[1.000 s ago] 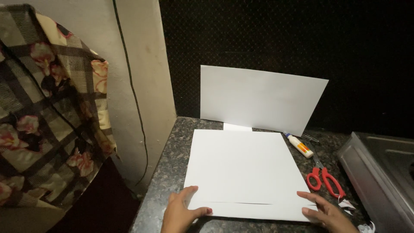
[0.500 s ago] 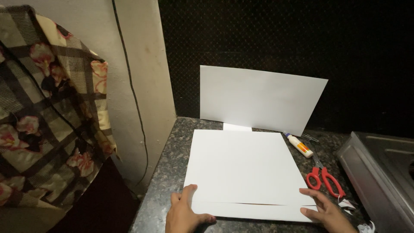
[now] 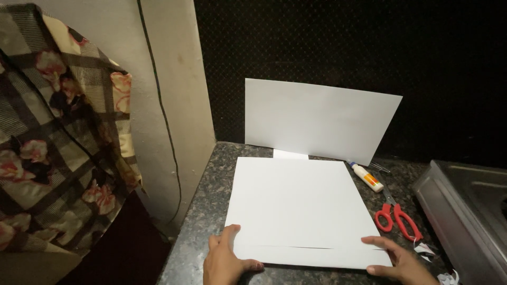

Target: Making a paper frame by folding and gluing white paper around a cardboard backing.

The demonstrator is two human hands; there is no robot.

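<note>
Sheet: white paper sheet (image 3: 296, 206), light, limp, creases easily; near edge folded up.
Hold: left hand (image 3: 224, 258) and right hand (image 3: 396, 258), fingers spread, pressing near corners flat on surface (image 3: 206, 211).

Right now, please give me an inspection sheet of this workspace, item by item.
Surface: dark speckled stone counter.
Job's things: large white sheet lying flat, near edge folded up in a narrow strip.
Clutter: second white sheet leaning on the dark wall; glue bottle; red scissors; paper scraps.
Grippers: left hand and right hand press the sheet's near corners.
Cables: thin dark cable down the pale wall.
Surroundings: metal sink at right; floral checked cloth at left.
</note>
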